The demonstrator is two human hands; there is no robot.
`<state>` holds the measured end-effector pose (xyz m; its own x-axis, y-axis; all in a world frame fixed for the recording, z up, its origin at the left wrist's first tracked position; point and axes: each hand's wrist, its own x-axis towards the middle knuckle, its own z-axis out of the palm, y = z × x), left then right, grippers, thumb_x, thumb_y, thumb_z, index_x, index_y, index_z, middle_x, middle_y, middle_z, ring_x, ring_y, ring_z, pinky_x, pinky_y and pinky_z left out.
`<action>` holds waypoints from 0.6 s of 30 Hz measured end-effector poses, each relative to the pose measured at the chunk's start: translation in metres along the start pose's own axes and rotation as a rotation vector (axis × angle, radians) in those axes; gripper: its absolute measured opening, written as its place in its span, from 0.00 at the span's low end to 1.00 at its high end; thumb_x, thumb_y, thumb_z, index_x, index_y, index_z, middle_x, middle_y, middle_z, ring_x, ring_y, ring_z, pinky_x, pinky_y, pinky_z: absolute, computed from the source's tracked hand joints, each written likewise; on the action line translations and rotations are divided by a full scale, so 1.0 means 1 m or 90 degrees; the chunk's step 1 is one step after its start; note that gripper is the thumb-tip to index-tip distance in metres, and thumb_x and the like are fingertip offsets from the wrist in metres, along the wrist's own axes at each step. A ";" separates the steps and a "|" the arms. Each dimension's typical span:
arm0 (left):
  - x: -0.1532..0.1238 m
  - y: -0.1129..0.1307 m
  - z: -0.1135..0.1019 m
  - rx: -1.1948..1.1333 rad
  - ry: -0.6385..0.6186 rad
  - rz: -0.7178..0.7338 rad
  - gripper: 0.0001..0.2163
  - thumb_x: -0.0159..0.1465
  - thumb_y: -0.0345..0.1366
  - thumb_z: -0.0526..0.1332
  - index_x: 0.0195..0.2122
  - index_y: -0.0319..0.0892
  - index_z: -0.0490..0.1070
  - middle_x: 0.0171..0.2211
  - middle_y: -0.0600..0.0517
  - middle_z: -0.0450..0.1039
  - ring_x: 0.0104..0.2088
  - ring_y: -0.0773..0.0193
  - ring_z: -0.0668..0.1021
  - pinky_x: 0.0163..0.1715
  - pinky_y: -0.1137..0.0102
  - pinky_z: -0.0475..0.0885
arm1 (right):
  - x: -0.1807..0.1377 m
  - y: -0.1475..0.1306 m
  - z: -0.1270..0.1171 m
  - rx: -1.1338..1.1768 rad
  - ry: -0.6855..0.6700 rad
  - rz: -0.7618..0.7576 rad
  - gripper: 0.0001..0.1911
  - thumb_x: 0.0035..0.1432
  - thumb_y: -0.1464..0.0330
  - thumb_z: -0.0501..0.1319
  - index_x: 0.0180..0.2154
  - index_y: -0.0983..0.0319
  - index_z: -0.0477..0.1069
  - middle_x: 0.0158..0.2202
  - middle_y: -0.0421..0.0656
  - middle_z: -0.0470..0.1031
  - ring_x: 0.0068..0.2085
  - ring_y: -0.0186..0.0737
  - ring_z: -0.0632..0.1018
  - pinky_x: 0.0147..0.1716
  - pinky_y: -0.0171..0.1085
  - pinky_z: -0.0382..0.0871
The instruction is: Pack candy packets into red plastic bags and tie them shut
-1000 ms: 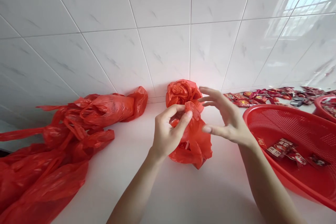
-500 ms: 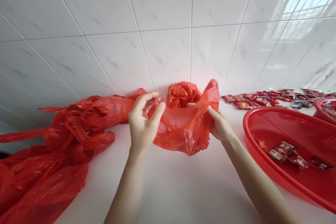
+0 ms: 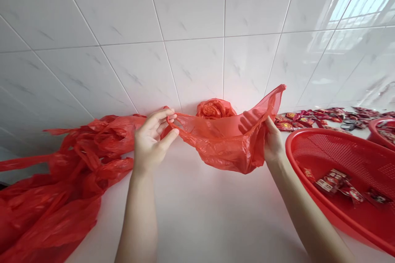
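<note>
A thin red plastic bag point(image 3: 222, 150) is stretched sideways between my two hands above the white table point(image 3: 197, 213). My left hand point(image 3: 151, 137) holds one end of it, a handle loop, with fingers curled around the film. At the other end my right hand point(image 3: 270, 135) grips the bag, the thumb outside and the fingers showing through the translucent plastic. A pointed corner of the bag sticks up above the right hand. Behind the bag, against the wall, sits a bunched red plastic bag point(image 3: 215, 108), its lower part hidden.
Several red plastic bags point(image 3: 77, 181) lie heaped on the left. To the right stands a red mesh basket point(image 3: 291, 141) with a few small packets point(image 3: 333, 181) inside. More red packets point(image 3: 308, 119) lie along the tiled wall point(image 3: 197, 65), near a second red basket point(image 3: 375, 129).
My hands have moved apart, the left one leftward and the right one rightward. The bag between them is now stretched wider, and its corner has swung up to the right.
</note>
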<state>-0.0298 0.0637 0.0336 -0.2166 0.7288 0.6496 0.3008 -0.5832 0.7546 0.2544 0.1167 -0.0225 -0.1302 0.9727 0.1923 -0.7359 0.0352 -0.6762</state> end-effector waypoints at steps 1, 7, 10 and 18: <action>0.000 -0.001 -0.001 0.008 -0.018 0.004 0.16 0.54 0.32 0.71 0.45 0.42 0.79 0.48 0.48 0.80 0.48 0.57 0.82 0.55 0.61 0.78 | 0.000 0.000 0.000 0.015 0.000 0.017 0.13 0.53 0.54 0.71 0.37 0.54 0.77 0.41 0.41 0.84 0.52 0.52 0.81 0.51 0.49 0.79; -0.001 -0.003 -0.002 0.046 -0.018 0.043 0.08 0.59 0.34 0.70 0.40 0.44 0.81 0.39 0.51 0.83 0.41 0.59 0.84 0.48 0.64 0.81 | 0.000 -0.004 0.000 0.009 0.010 0.041 0.14 0.52 0.53 0.71 0.35 0.54 0.77 0.43 0.44 0.84 0.54 0.55 0.80 0.51 0.52 0.79; 0.000 -0.003 -0.002 0.038 0.014 0.046 0.07 0.59 0.36 0.71 0.39 0.44 0.81 0.37 0.51 0.84 0.40 0.60 0.84 0.48 0.65 0.80 | -0.002 -0.008 0.003 -0.024 0.003 0.028 0.16 0.54 0.51 0.68 0.37 0.54 0.78 0.45 0.44 0.84 0.55 0.54 0.79 0.52 0.52 0.78; 0.008 -0.023 -0.004 -0.031 0.012 -0.044 0.11 0.61 0.44 0.68 0.40 0.43 0.79 0.41 0.49 0.80 0.42 0.59 0.82 0.47 0.65 0.78 | -0.008 -0.011 0.014 -0.076 -0.017 -0.043 0.13 0.59 0.51 0.64 0.37 0.52 0.76 0.34 0.40 0.81 0.49 0.50 0.81 0.47 0.50 0.79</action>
<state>-0.0427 0.0817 0.0216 -0.2528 0.7617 0.5965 0.2384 -0.5485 0.8014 0.2538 0.1048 -0.0066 -0.1011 0.9609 0.2578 -0.6599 0.1292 -0.7402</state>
